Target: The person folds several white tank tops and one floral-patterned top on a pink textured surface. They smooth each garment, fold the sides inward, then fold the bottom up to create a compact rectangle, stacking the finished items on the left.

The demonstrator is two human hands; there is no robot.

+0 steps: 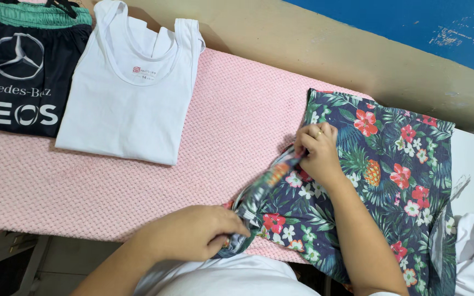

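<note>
Two hands grip the floral garment (379,181), which lies at the right end of the pink towel (138,175). My left hand (193,233) pinches the near edge; my right hand (319,151) pinches its folded strip. Uneven tension could skew the fold.

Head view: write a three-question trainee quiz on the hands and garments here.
1. True or false: both hands grip the floral garment.
2. Which garment lies between the dark shorts and the floral one? A) white tank top B) grey towel C) red sock
3. What covers the table under the clothes?

Key:
1. True: left hand and right hand both pinch its left edge.
2. A, the white tank top.
3. A pink textured cloth.
</note>
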